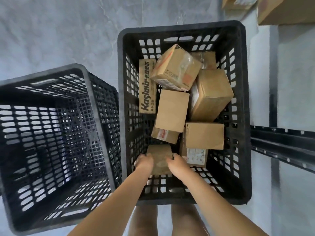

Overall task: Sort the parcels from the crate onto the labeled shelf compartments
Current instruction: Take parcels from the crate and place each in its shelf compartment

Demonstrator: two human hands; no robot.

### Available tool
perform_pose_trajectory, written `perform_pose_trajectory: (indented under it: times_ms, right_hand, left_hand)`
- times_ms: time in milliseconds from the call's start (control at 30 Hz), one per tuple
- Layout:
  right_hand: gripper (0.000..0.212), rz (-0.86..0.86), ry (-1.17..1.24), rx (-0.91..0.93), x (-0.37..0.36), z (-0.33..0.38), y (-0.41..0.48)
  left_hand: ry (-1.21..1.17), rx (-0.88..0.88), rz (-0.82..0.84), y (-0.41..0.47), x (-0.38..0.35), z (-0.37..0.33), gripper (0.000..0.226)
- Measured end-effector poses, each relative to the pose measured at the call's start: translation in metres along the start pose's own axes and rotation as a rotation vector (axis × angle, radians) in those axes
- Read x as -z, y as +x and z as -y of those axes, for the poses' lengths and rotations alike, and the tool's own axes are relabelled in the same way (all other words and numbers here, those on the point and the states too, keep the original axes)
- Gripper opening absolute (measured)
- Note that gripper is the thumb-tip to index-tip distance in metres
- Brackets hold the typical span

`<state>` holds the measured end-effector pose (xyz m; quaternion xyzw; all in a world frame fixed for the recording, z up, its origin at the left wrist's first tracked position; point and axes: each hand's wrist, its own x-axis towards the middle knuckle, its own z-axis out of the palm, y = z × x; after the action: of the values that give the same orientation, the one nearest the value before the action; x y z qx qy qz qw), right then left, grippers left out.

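The left hand (144,161) and right hand (176,165) curl round opposite sides of a small cardboard parcel (160,155) at the near end of the black crate (184,27); it looks stiff, light, best gripped by those sides

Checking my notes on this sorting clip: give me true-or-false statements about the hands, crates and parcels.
The left hand and right hand both grip one small brown cardboard parcel inside the black slatted plastic crate. True.
The second black plastic crate, on the left, holds parcels. False: none shows in it.
The brown cardboard box printed "Kasimir" stands along the parcel crate's left wall. True.
The right hand rests on a rim. False: it holds the parcel.
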<state>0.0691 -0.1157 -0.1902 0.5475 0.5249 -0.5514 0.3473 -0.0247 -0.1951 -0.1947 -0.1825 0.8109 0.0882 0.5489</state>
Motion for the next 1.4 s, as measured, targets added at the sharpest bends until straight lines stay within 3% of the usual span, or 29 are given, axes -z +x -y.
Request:
perform_pose_trajectory:
  times_ms: [200,467,667,1033,1233,1400]
  right_hand:
    - [0.036,-0.075,-0.006,0.113,0.010,0.006,-0.033]
    - [0.037,-0.210,-0.039,0.202,0.035,0.031,-0.118]
    - [0.047,-0.235,0.006,0.257,0.052,0.065,-0.201]
    - [0.024,-0.508,0.106,0.635,0.078,0.125,-0.331]
    - [0.011,-0.555,0.360,0.814,0.114,0.132,-0.395]
    - [0.028,-0.635,0.313,0.925,0.133,0.141,-0.428]
  left_hand:
    - [-0.161,-0.150,-0.086,-0.043,0.008,0.001,0.052]
    - [-0.215,-0.332,-0.094,-0.116,0.051,0.000,0.029]
    - [-0.292,-0.462,-0.094,-0.188,0.101,-0.002,0.027]
    - [-0.590,-0.932,-0.161,-0.325,0.176,-0.002,0.024]
    - [-0.773,-1.125,-0.029,-0.388,0.204,-0.019,0.012]
    - [-0.868,-1.268,0.010,-0.418,0.212,-0.023,0.017]
